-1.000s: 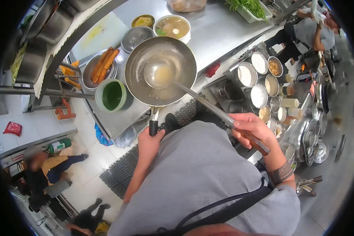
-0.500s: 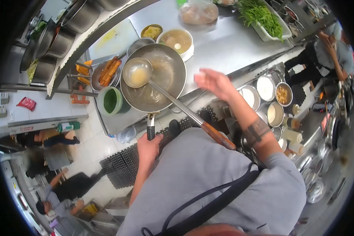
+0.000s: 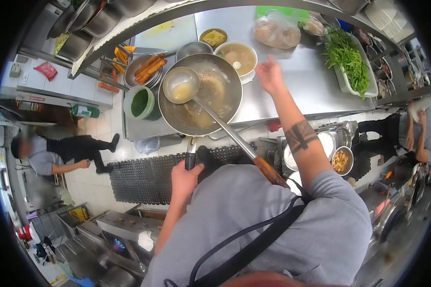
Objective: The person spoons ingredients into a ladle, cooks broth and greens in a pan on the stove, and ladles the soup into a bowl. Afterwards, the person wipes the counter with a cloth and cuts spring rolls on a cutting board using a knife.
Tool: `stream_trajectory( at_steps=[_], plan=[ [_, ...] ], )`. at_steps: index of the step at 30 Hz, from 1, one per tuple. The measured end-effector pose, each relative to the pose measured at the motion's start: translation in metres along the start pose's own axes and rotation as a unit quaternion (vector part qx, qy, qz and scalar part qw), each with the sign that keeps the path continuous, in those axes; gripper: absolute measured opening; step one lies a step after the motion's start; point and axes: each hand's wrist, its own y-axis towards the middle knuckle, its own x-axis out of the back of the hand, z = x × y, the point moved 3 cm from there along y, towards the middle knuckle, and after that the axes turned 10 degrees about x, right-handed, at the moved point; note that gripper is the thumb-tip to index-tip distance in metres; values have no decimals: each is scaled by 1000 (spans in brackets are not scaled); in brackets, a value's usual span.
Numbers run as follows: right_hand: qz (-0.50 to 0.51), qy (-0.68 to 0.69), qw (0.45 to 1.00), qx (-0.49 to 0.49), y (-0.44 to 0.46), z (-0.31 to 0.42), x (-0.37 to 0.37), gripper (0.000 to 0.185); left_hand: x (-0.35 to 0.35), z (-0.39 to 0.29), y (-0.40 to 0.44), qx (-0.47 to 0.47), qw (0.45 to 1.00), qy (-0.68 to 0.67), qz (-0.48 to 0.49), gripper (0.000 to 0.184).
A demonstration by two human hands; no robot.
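Observation:
My left hand (image 3: 185,178) is closed round the black handle of a round wok (image 3: 213,107), which holds a little cloudy liquid. A steel ladle (image 3: 182,85) rests in the wok, its bowl part filled with liquid and its wooden handle leaning back against my shirt. My right hand (image 3: 269,74) is off the ladle, fingers apart, beside the white bowl of broth (image 3: 237,56), which has a small white piece floating in it. Whether my fingers touch the bowl's rim is hard to tell.
Near the wok are a green-filled tub (image 3: 140,103), a bowl of fried sticks (image 3: 150,68), a steel bowl (image 3: 193,49) and a dish of yellow pieces (image 3: 213,37). Farther right are bagged food (image 3: 276,32) and a tray of greens (image 3: 349,64). People stand at both sides.
My right hand has let go of the ladle and reached forward to the white bowl. The ladle's bowl has shifted to the left side of the wok. The view has turned.

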Motion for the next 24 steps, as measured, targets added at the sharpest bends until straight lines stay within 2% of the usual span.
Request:
stream_trajectory(
  at_steps=[2,6,9,12,13,16,19,20,21,22,23,24],
  plan=[
    [90,88,990,71,-23,40,-12,75,-2,6,0,4,1000,-8,0,26],
    [48,74,993,76,-32,61,-6,65,-3,18,6,8,1000,-22,8,24],
    [10,-7,998,57,-27,42,16,59,0,11,3,-14,1000,9,4,24],
    [29,-23,998,54,-55,37,39,50,3,8,8,-23,999,42,3,22],
    [74,-110,991,30,-74,35,41,45,5,2,8,-30,998,49,7,22],
    [159,-353,919,-68,-167,49,22,37,16,-7,10,-40,997,53,26,22],
    [341,-380,854,-103,-222,28,43,38,29,0,30,-64,993,86,49,24],
    [393,-388,825,-118,-247,30,45,38,35,0,40,-102,985,132,32,27],
    [397,-421,807,-118,-271,26,49,39,37,-5,51,-152,972,179,29,29],
    [389,-457,792,-115,-292,22,49,41,40,-7,61,-138,972,179,68,31],
    [403,-463,781,-113,-314,22,42,39,41,-6,72,-179,969,138,97,32],
    [420,-467,770,-111,-333,20,32,39,44,-5,87,-182,964,164,102,28]
  ],
)
